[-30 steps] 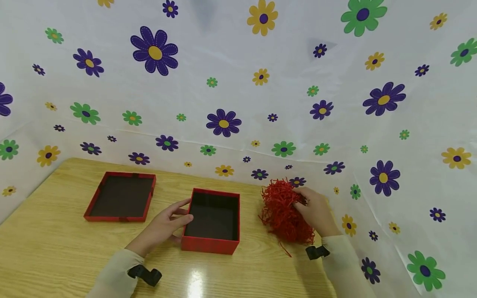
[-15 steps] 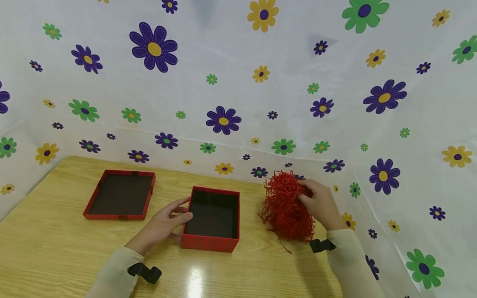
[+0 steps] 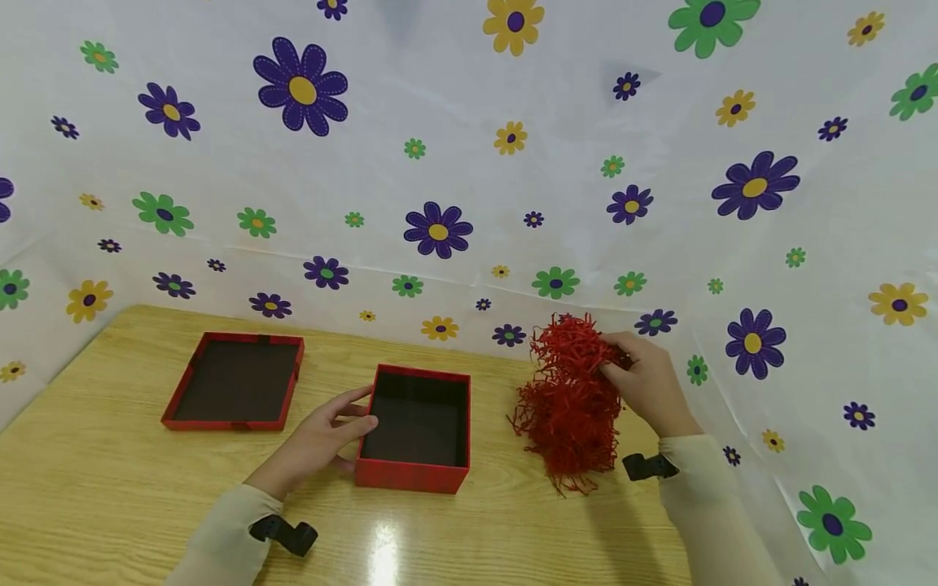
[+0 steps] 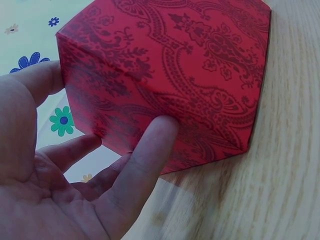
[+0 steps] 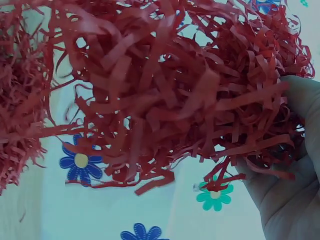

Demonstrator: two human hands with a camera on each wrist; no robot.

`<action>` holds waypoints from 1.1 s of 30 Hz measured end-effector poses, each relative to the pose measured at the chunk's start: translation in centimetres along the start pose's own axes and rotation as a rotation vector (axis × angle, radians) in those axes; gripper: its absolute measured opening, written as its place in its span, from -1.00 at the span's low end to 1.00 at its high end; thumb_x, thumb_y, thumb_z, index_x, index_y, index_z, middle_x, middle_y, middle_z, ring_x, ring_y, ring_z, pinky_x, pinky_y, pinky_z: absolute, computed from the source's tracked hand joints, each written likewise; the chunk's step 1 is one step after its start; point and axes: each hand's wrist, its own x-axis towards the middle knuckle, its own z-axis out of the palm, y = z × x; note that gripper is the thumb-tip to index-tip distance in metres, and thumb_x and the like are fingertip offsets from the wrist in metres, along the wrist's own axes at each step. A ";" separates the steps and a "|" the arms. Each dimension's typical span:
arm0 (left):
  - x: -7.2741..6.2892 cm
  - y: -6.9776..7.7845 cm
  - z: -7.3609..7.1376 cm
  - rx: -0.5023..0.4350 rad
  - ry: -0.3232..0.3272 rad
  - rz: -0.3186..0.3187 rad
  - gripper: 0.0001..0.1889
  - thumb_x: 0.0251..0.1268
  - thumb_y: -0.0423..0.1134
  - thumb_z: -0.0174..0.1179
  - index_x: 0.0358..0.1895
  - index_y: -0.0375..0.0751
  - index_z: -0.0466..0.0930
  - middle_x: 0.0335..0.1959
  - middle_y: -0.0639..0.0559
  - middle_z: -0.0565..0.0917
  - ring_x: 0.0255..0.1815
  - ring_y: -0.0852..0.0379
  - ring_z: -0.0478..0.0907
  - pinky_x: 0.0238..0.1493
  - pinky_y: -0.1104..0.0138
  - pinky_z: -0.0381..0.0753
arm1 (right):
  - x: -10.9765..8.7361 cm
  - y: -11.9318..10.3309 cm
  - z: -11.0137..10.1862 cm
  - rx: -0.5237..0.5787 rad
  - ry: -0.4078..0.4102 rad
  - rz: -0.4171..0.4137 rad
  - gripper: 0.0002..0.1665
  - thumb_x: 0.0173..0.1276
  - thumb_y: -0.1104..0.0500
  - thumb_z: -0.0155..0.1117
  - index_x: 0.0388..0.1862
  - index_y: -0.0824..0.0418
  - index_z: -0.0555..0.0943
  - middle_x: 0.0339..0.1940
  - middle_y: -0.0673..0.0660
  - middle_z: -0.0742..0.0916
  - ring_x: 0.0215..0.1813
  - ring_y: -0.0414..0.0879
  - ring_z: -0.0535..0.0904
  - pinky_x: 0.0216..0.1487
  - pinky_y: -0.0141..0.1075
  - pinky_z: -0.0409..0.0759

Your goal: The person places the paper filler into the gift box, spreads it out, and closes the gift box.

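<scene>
My left hand [image 3: 326,439] holds the red box [image 3: 406,478] by its left side, thumb at the rim. In the left wrist view, the fingers spread along the patterned red wall [image 4: 200,75], and the thumb [image 4: 155,145] presses on it. The dark inside of the box shows from above. My right hand [image 3: 648,382] grips a clump of red shredded paper [image 3: 572,346], lifted above the rest of the pile [image 3: 572,423]. Strands hang between clump and pile. In the right wrist view, the paper [image 5: 160,90] hides part of the fingers and thumb.
A shallow red lid [image 3: 234,378] with a dark inside lies at the left on the wooden table [image 3: 95,472]. Flower-printed white cloth [image 3: 440,98] rises behind the table and along its right side.
My right hand has moved up and slightly right, drawing the clump of shredded paper up out of the pile. The left hand keeps its hold on the box.
</scene>
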 end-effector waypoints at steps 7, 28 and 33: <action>-0.3 -0.2 0.3 0.003 0.009 0.004 -0.22 0.47 0.03 0.29 0.65 0.07 0.16 0.45 -0.30 0.34 0.32 -0.24 0.43 -0.25 0.03 0.78 | 0.4 -0.7 -1.3 -0.011 0.015 -0.020 -0.64 0.42 0.43 0.30 0.17 0.32 0.68 -0.03 0.30 0.77 -0.16 0.10 0.72 -0.22 -0.23 0.73; 0.7 -0.1 -0.4 0.003 -0.002 0.009 -0.23 0.47 0.06 0.29 0.64 0.11 0.17 0.45 -0.29 0.33 0.34 -0.24 0.42 -0.23 0.04 0.78 | 2.3 -2.3 -3.1 -0.015 0.055 -0.054 -0.65 0.44 0.41 0.28 0.18 0.32 0.68 0.02 0.31 0.77 -0.14 0.12 0.72 -0.18 -0.50 0.63; 1.1 -0.2 -0.6 -0.008 -0.006 -0.005 -0.25 0.47 0.06 0.29 0.63 0.15 0.19 0.44 -0.26 0.34 0.35 -0.25 0.41 -0.24 0.03 0.78 | 3.1 -2.8 -3.7 -0.011 0.051 -0.046 -0.62 0.45 0.42 0.26 0.22 0.33 0.67 0.04 0.31 0.76 -0.13 0.10 0.70 -0.22 -0.68 0.49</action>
